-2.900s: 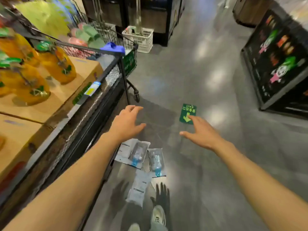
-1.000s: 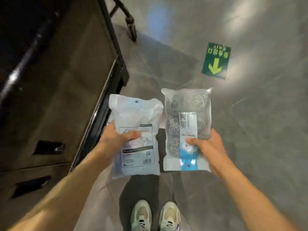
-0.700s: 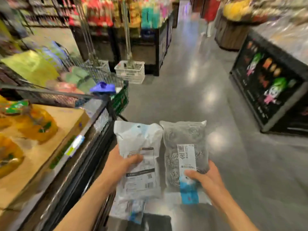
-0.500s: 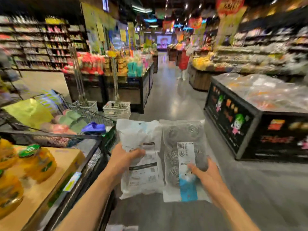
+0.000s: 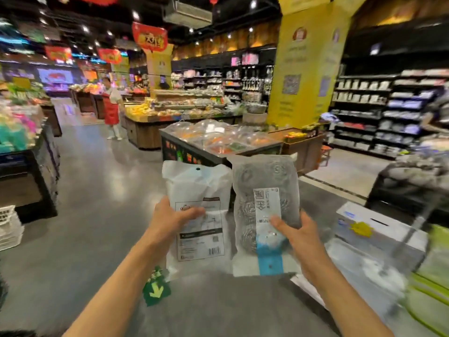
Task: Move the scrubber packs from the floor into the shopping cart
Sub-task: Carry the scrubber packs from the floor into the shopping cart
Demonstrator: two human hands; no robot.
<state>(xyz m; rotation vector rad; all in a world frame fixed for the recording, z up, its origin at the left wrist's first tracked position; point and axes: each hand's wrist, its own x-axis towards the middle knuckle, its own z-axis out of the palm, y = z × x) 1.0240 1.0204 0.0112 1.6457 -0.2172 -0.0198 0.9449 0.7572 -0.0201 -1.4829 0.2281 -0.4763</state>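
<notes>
Holding one pack in each hand, the person keeps both upright and side by side at chest height, well off the floor, probably so both go in together. Left hand [image 5: 170,220] pinches the white pack [image 5: 198,190], thumb across its label; right hand [image 5: 297,235] grips the clear pack [image 5: 264,186] of steel scrubbers. What looks like the cart [image 5: 379,246] sits blurred at near right, beside the right pack.

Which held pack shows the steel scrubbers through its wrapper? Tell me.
The right hand grips it: the clear pack, steel coils visible, blue strip at the bottom. The left hand's white pack is opaque, showing only printed labelling.
</notes>
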